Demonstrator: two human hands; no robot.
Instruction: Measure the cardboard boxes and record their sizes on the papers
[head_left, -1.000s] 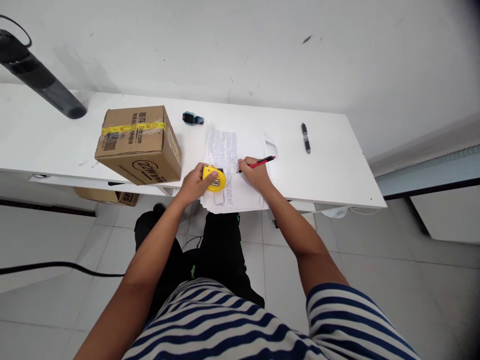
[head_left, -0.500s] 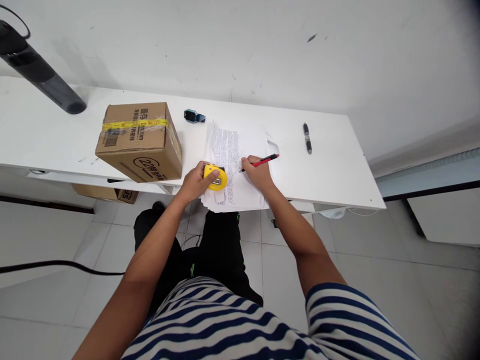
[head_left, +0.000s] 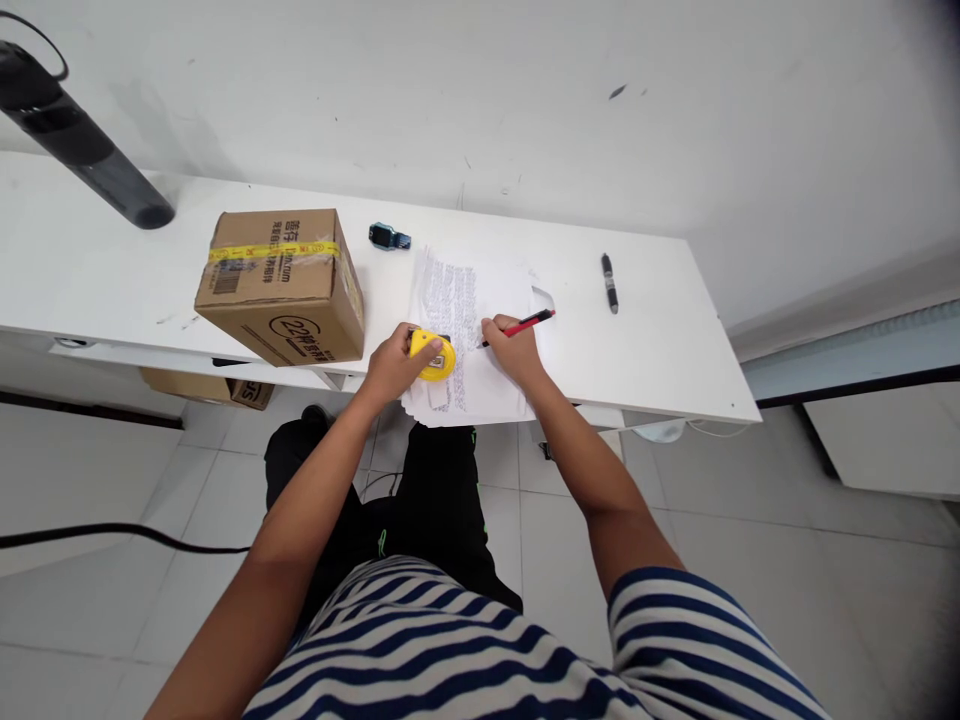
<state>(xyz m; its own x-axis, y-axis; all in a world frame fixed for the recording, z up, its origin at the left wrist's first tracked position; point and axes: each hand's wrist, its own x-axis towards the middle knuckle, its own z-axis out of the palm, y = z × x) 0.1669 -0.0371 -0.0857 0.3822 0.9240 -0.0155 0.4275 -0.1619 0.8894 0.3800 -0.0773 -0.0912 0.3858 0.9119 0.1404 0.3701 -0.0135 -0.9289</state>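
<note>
My left hand point(head_left: 394, 366) is closed around a yellow tape measure point(head_left: 440, 361), its thumb lying across the case. The tape measure is over the left edge of a stack of papers point(head_left: 495, 395) covered with rows of handwriting. In my right hand point(head_left: 514, 349) is a red and black pen point(head_left: 531, 322), pinched with its tip down at the paper, just right of the written lines. The side of that hand rests on the sheets. The stack reaches slightly past the table's front edge.
A taped cardboard box point(head_left: 281, 285) stands left of the papers on the white table point(head_left: 645, 370). Behind them lies a dark smartwatch point(head_left: 388, 237). A black and grey pen point(head_left: 609, 284) lies to the right. A dark bottle point(head_left: 82, 140) stands at the far left, by the wall.
The whole view has shifted slightly. Both hands keep their holds on the tape measure and the pen, in nearly the same places over the papers.
</note>
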